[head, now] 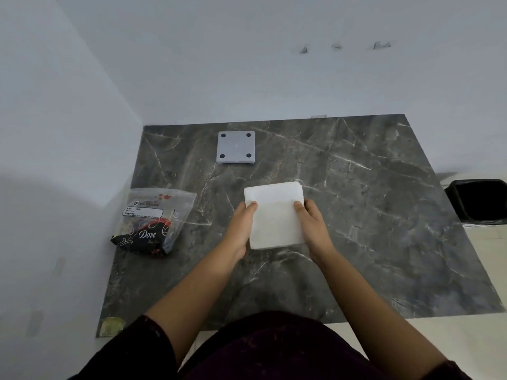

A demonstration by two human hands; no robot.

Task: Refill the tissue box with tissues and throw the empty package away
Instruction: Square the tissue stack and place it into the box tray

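A thick white stack of tissues (pixel 275 215) is held over the middle of the dark marble mat (pixel 370 215). My left hand (pixel 241 226) grips its left side and my right hand (pixel 312 223) its right side, thumbs on top. The plastic tissue package (pixel 153 220), clear with a black printed bottom, lies crumpled at the mat's left edge, apart from both hands. A grey square piece with four dark round feet (pixel 236 147) rests at the back of the mat; it looks like the underside of the tissue box or its base.
A black bin (pixel 480 201) lined with a bag stands on the floor to the right of the mat. White walls close in the left side and the back. Pale floor tiles show at the right and front. My dark clothing fills the bottom edge.
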